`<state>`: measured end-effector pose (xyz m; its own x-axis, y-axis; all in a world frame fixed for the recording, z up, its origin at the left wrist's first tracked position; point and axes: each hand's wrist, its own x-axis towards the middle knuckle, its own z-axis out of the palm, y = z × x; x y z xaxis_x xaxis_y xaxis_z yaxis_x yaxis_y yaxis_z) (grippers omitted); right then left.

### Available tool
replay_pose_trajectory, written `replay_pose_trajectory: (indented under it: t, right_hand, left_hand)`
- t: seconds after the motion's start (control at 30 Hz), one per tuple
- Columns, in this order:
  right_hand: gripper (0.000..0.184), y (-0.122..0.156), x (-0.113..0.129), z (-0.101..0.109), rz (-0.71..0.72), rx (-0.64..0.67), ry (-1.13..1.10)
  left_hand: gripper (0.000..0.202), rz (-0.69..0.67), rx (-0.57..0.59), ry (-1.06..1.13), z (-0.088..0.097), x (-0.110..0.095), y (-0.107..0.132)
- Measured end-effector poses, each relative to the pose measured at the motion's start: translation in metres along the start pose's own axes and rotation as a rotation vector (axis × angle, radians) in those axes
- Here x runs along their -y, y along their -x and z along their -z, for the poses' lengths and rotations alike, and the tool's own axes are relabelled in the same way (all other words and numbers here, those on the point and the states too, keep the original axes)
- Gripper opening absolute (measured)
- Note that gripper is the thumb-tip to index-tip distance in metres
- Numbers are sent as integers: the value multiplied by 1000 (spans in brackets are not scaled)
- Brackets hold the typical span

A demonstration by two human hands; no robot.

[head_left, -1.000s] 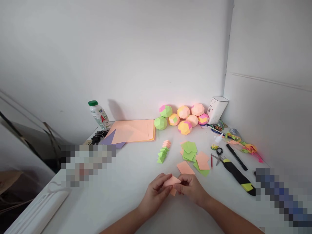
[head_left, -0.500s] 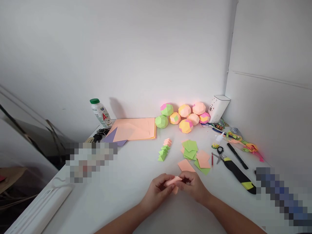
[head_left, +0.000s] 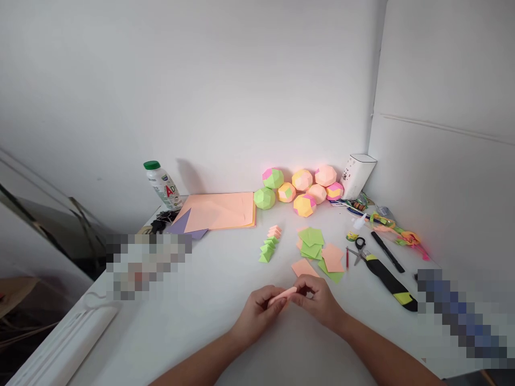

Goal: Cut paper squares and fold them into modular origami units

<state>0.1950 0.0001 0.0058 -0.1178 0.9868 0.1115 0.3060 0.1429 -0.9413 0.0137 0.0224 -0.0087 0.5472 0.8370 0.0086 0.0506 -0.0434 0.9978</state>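
Between my two hands is a folded piece of peach paper (head_left: pixel 285 295), held just above the table near its front. My left hand (head_left: pixel 259 313) pinches its left part, thumb in front and fingers behind. At the right end, my right hand (head_left: pixel 319 300) grips it between thumb and fingertips. Just beyond my hands lie a peach paper square (head_left: pixel 304 268) and a loose pile of green paper squares (head_left: pixel 311 242) mixed with peach ones (head_left: pixel 333 258). To the left of the pile, small folded green and peach paper pieces (head_left: pixel 268 247) stand nested in a row.
Several faceted paper balls (head_left: pixel 304 205) sit along the wall beside a stack of peach sheets (head_left: pixel 219 210). A white bottle (head_left: pixel 164 185) stands at the left. Scissors (head_left: pixel 358 251), a glue bottle (head_left: pixel 357 224), a black pen (head_left: pixel 387 252) and a black-and-yellow cutter (head_left: pixel 389 280) lie at the right.
The peach paper has turned in my hands and now looks thinner, nearly edge-on. The flap that hung below it no longer shows. The view has shifted slightly.
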Motion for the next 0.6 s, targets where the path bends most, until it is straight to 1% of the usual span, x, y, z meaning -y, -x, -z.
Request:
replay_pose_trajectory:
  t: [0.1,0.17,0.33,0.43,0.6]
  right_hand:
    - [17,1,-4,0,-20,-9,-82]
    - [17,1,-6,0,-9,-7,-114]
    - [14,-1,-4,2,59,32,-66]
    - [16,-1,-3,1,13,39,-100]
    - [21,-2,-4,0,-106,81,-269]
  left_hand:
    - [32,12,10,25,0,0,0]
    - [32,23,16,28,-1,-1,1]
    - [33,36,24,14,-2,-5,1]
    - [34,17,19,-15,-2,-6,2]
    - [31,-39,-5,-68,0,0,2]
